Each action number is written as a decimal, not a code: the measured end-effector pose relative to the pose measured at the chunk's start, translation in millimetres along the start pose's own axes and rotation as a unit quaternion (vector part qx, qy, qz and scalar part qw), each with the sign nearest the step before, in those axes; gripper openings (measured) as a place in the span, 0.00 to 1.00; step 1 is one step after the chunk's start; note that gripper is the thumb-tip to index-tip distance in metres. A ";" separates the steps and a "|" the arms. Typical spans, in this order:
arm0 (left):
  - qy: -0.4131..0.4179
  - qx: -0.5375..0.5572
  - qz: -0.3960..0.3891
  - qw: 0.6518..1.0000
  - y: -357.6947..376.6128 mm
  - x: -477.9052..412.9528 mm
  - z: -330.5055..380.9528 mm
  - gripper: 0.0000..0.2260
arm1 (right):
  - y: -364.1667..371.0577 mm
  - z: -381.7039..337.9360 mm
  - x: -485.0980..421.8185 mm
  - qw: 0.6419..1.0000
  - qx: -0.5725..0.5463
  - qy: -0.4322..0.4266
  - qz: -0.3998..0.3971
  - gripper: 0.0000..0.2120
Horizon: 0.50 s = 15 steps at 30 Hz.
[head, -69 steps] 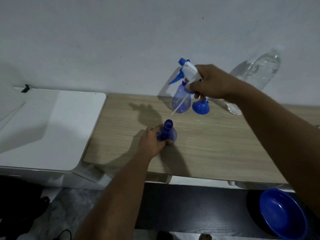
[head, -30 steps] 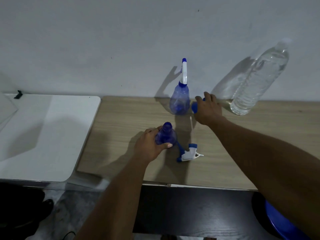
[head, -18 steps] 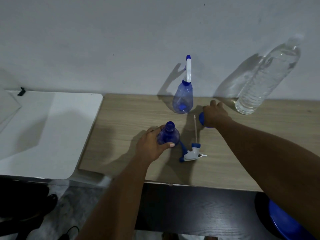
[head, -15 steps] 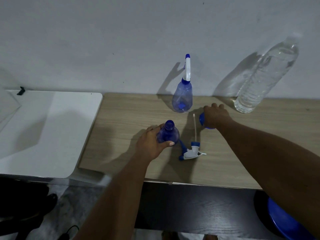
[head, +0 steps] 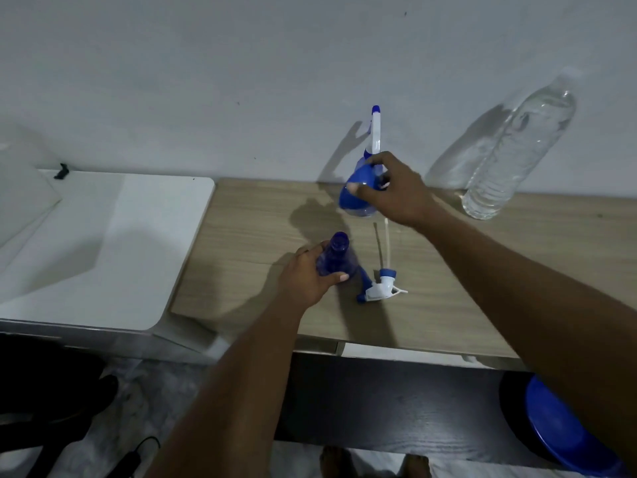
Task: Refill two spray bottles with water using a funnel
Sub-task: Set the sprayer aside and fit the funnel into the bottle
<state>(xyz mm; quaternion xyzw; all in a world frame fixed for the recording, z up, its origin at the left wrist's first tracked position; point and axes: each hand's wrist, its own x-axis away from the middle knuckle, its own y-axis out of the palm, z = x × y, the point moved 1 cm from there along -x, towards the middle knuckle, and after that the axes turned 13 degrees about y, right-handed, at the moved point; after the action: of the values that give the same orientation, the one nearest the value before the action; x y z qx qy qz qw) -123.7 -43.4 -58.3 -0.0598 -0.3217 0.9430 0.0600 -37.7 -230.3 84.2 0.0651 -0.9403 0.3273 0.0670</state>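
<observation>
head: left hand [head: 303,279] grips uncapped spray bottle [head: 336,258] on table [head: 448,281]; right hand [head: 400,193] pinches blue funnel [head: 355,196] in front of second bottle [head: 375,132].

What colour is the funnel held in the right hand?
Blue; the funnel shows best in the head view.

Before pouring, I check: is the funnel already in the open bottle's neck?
No, the right hand holds the funnel up, apart from the open bottle.

My left hand [head: 303,281] and right hand [head: 396,196] bare, forearms [head: 241,374] bare to the frame edge, bare feet [head: 336,460] below
</observation>
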 end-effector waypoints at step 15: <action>-0.066 -0.056 -0.019 0.996 5.7 1.6 4.7 0.33 | 52.8 29.4 59.1 0.984 -0.075 -0.120 0.108 0.25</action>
<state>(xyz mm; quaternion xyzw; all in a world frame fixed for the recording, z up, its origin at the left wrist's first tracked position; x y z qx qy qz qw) -126.4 -50.5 -58.2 0.0057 -0.3783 0.9241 0.0533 -107.0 -212.3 39.4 -0.0027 -0.9649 0.2509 -0.0777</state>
